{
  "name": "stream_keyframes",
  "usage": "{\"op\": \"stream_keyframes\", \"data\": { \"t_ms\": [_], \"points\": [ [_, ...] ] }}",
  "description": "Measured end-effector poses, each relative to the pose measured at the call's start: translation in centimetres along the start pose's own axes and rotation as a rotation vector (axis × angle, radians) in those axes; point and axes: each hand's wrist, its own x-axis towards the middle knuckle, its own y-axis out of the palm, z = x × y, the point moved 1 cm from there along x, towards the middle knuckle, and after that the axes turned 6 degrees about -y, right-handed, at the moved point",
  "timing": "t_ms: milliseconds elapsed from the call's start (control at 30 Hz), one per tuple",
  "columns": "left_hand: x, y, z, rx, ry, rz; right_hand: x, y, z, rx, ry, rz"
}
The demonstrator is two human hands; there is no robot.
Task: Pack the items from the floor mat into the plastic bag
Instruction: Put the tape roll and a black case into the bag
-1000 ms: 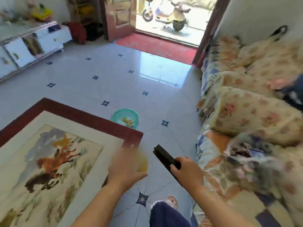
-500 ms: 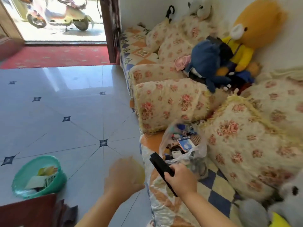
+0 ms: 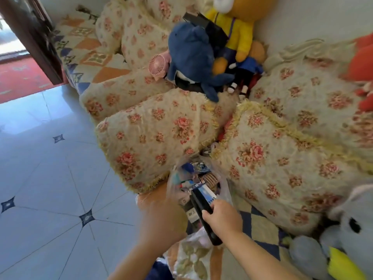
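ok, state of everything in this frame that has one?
plastic bag: mouth open, items already inside, sitting on the sofa against the cushions.
black item: held, far end at the bag's mouth, not yet released.
right hand: fingers curled round the black item.
left hand: blurred, at the bag's left edge; grip can't be told.
pink fan: lying on a cushion; running or not can't be told.

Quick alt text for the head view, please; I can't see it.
The right hand grips a slim black item, its tip over the open plastic bag on the sofa. The blurred left hand is beside the bag; floral cushions lie behind.
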Motion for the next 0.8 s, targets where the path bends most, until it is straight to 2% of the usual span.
{"op": "stream_keyframes", "data": {
  "t_ms": [233,400,667,733,800],
  "points": [
    [11.6,-2.2,-3.4,0.158,0.157,0.197,9.3,0.7,-0.4,-0.006,0.281,0.059],
    [17.6,-2.5,-5.1,0.196,0.268,0.289,13.5,1.6,-1.8,-0.033,0.368,0.116],
    [21.5,0.1,-6.7,0.261,0.308,0.39,13.6,2.2,-4.2,-0.19,0.418,0.087],
    [21.8,0.8,-7.0,0.257,0.305,0.409,12.6,2.3,-4.7,-0.206,0.51,0.113],
    [21.8,1.4,-7.3,0.257,0.316,0.42,12.0,2.7,-5.3,-0.086,0.669,0.173]
  ]
}}
